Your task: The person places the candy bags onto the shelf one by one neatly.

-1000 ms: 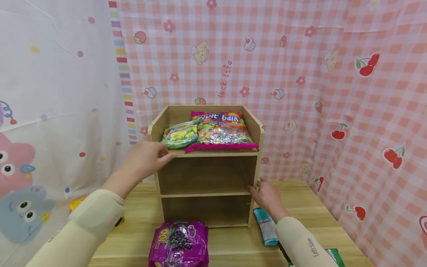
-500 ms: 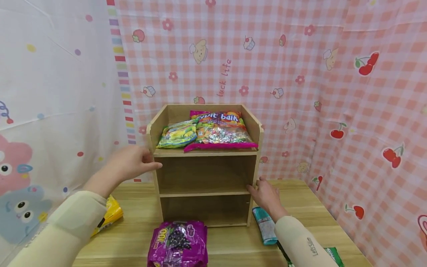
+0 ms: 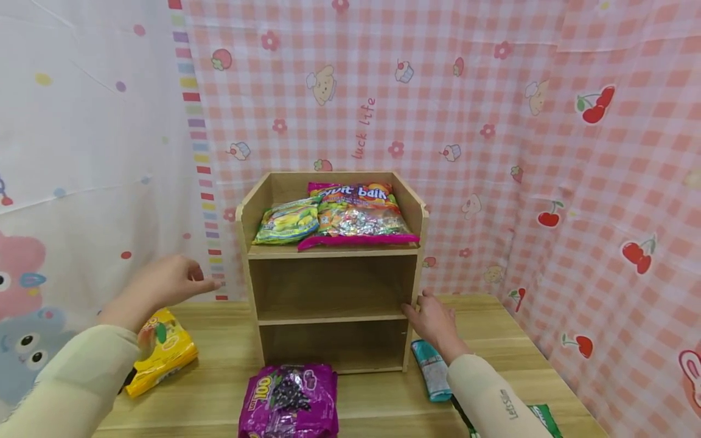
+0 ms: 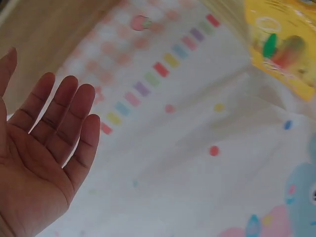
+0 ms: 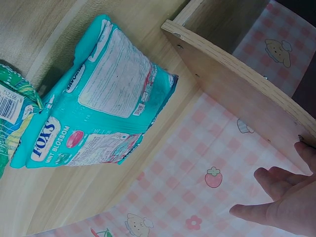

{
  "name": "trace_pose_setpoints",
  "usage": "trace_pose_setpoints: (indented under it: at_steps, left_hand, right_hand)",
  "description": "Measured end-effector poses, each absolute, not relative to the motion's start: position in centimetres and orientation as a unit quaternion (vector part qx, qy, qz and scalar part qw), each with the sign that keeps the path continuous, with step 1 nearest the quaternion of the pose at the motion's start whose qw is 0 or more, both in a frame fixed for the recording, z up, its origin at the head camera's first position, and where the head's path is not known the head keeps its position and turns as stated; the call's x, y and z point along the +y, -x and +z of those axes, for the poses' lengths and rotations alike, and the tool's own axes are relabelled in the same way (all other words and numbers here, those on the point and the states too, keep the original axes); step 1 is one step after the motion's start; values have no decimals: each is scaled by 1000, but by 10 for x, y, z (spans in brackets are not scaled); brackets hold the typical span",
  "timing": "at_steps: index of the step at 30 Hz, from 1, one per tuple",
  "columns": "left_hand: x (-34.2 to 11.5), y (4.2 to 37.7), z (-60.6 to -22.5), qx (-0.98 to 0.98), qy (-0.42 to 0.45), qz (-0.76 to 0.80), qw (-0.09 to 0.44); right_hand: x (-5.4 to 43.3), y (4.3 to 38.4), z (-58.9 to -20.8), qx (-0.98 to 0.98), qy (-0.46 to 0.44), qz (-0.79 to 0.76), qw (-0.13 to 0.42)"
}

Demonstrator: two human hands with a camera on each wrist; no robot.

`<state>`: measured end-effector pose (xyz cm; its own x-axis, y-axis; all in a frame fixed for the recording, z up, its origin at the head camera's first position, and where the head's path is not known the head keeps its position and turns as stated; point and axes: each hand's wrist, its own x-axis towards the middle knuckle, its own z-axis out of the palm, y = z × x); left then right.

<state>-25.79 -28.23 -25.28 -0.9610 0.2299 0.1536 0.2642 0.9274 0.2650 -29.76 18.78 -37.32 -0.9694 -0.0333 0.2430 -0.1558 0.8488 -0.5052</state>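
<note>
My left hand (image 3: 164, 283) is in the air left of a small wooden shelf unit (image 3: 334, 252), its fingers loosely bent. The left wrist view shows its palm bare. Partly behind that forearm lies a yellow candy bag (image 3: 167, 353) with a fruit print. My right hand (image 3: 435, 319) rests at the front edge of the unit's right side panel (image 5: 237, 84); the other fingers stick out loosely beside it. On the top shelf, a small green-and-yellow candy bag (image 3: 287, 222) overlaps a larger fruit candy bag (image 3: 358, 219) with a pink lower edge.
A purple Lot 100 candy bag (image 3: 290, 401) stands before the unit. Right of it lies a teal Fox's Mint Blossom bag (image 5: 108, 98), beside a green bag (image 5: 17, 108). Printed curtains (image 3: 361, 91) hang behind the wooden table (image 3: 493, 353).
My left hand has moved away from the top shelf's front left edge, leftward and slightly down, exposing more of the yellow candy bag. My right hand stays at the side panel.
</note>
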Motion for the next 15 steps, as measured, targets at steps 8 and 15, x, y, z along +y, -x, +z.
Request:
trace_pose_setpoints:
  at_steps: [8, 15]
  left_hand:
    - [-319, 261, -276, -987, 79, -135, 21]
    - [-344, 261, -297, -991, 44, -120, -29]
  right_hand:
    - [188, 297, -374, -951, -46, 281, 120]
    - [188, 296, -374, -951, -40, 286, 113]
